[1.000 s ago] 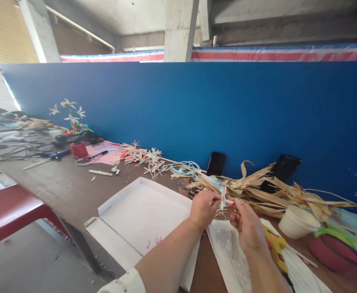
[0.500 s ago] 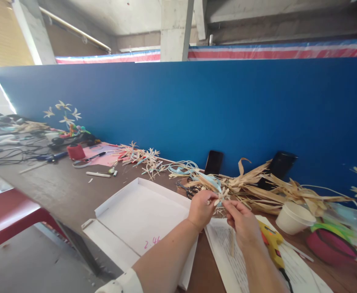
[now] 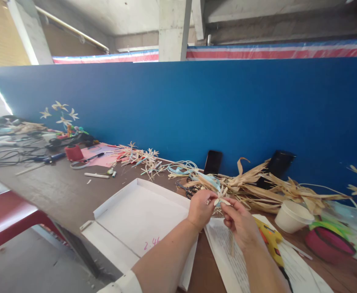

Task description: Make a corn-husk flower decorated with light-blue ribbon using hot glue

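Between my two hands is a small pale flower (image 3: 221,198) with narrow petals, made of what looks like dried husk. My left hand (image 3: 201,208) pinches it from the left, fingers curled and partly hidden behind the wrist. From the right, my right hand (image 3: 237,217) grips the flower near its base with thumb and fingertips, where a bit of light blue shows. Under the hands lie printed sheets (image 3: 224,244) with a thin stick (image 3: 232,245) on them. A yellow glue gun (image 3: 271,240) rests right of my right forearm.
An open white box lid (image 3: 141,215) lies left of my forearms. Dried husks (image 3: 248,183), two dark phones (image 3: 213,162) and a white cup (image 3: 292,216) stand along the blue partition (image 3: 178,110). Several finished flowers (image 3: 149,156) lie further left. A red chair (image 3: 10,219) stands at the table's edge.
The flower has turned slightly between my fingers, and its petals show more openly. My right hand has shifted a little to the left. The view has moved slightly.
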`<state>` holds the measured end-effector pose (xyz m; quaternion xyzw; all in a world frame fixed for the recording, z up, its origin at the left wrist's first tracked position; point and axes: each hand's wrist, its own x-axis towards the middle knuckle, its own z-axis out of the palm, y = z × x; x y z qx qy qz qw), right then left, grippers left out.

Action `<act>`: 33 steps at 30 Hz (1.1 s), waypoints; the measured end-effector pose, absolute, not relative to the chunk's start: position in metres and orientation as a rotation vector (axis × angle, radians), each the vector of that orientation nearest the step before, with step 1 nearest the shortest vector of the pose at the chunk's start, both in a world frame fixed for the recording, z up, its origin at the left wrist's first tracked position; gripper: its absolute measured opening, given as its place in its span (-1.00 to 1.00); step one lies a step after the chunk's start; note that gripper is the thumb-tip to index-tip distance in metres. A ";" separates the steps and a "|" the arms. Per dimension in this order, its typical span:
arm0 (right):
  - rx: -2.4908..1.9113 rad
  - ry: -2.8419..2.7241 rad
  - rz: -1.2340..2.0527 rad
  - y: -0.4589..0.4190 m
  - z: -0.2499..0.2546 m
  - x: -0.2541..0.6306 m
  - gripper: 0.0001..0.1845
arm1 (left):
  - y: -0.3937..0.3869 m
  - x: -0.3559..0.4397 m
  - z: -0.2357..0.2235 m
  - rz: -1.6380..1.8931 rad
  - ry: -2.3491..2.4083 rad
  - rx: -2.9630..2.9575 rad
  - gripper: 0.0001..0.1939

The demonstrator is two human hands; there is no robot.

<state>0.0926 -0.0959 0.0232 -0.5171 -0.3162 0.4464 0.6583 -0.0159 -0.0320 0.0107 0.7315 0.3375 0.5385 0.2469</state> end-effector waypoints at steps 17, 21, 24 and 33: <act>-1.154 -0.708 0.910 -0.093 0.021 0.099 -0.64 | -0.030 -0.016 0.006 1.545 0.780 2.165 -0.92; -1.228 -0.762 0.819 -0.092 0.017 0.100 -0.64 | -0.030 -0.016 0.005 1.556 0.765 2.176 -0.92; -1.286 -0.804 0.748 -0.091 0.016 0.100 -0.65 | -0.029 -0.016 0.003 1.564 0.752 2.193 -0.92; -1.515 -0.941 0.501 -0.094 0.021 0.100 -0.65 | -0.028 -0.015 0.002 1.587 0.746 2.210 -0.93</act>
